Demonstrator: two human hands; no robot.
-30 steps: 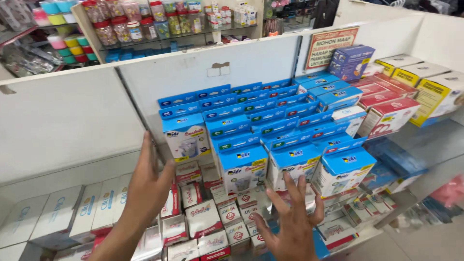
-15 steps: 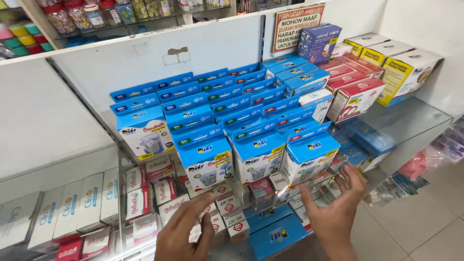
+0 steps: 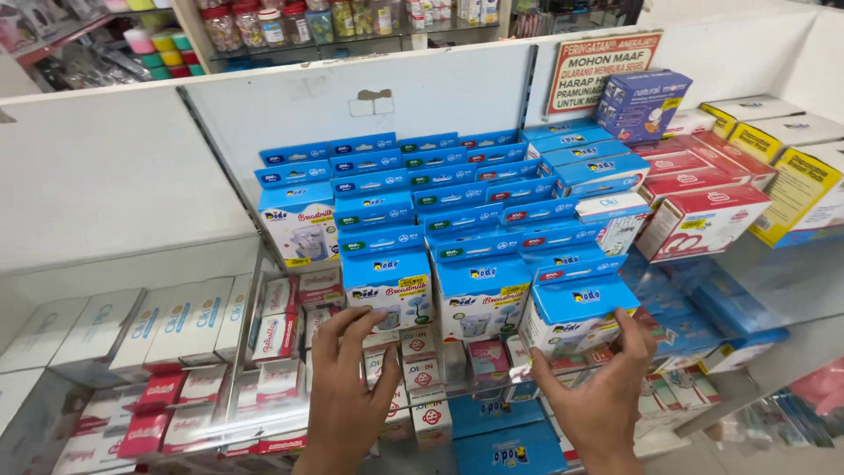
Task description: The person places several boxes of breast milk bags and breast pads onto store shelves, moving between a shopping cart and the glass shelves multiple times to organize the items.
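Both hands reach up to the front row of blue-and-white boxes standing on a glass shelf point(image 3: 774, 273). The left hand point(image 3: 347, 391) has its fingers spread apart, fingertips resting against the lower face of the front-left box point(image 3: 388, 290); it grips nothing. The right hand point(image 3: 602, 387) is clamped on the front-right box point(image 3: 576, 317), thumb at the box's lower left corner and fingers curled round its right side.

That front-right box is a small upright carton with a bright blue top and hang tab, a white front showing a picture of a product, and a yellow patch near its lower edge. It sits slightly turned at the right end of the front row, near the shelf's front edge, with a matching middle box point(image 3: 482, 299) just beside it.

Behind them rise many rows of the same blue cartons, packed tight. To the right stand red-and-white boxes point(image 3: 699, 220) and yellow boxes point(image 3: 804, 189). Below, on a lower shelf, lie small pink-and-white packets point(image 3: 281, 330).
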